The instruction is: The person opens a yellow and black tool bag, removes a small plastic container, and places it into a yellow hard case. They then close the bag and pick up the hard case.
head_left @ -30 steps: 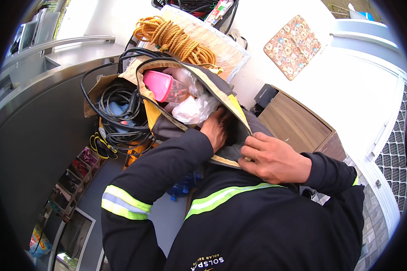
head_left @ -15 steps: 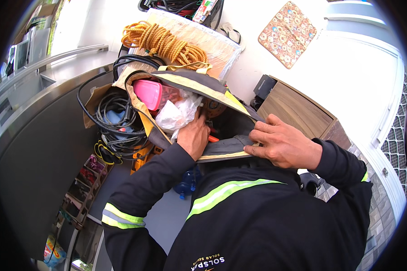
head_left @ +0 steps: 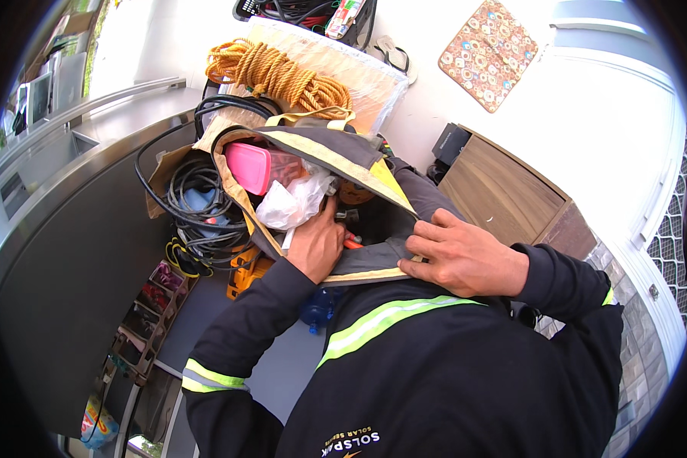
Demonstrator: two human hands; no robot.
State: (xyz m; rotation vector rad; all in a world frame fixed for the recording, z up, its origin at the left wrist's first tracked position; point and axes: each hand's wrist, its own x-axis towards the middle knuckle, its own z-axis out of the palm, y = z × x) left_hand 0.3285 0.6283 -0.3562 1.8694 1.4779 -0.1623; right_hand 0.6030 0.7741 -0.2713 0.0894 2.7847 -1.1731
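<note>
A grey tool bag with yellow trim (head_left: 336, 156) hangs open in front of my chest. My left hand (head_left: 317, 244) reaches inside it, fingers curled around something with an orange handle that is mostly hidden. Beside that hand lie a white plastic bag (head_left: 294, 202) and a pink box (head_left: 256, 166). My right hand (head_left: 466, 259) pinches the bag's near rim and holds it open.
A coil of orange rope (head_left: 278, 72) lies on a padded bundle behind the bag. Black cables (head_left: 195, 198) sit in a cardboard box at left, by a grey metal counter (head_left: 69, 229). A wooden cabinet (head_left: 504, 191) stands at right, a patterned mat (head_left: 488, 49) beyond.
The bag has risen closer to my chest. My left hand has dug deeper inside and curled round something; my right hand stays on the rim.
</note>
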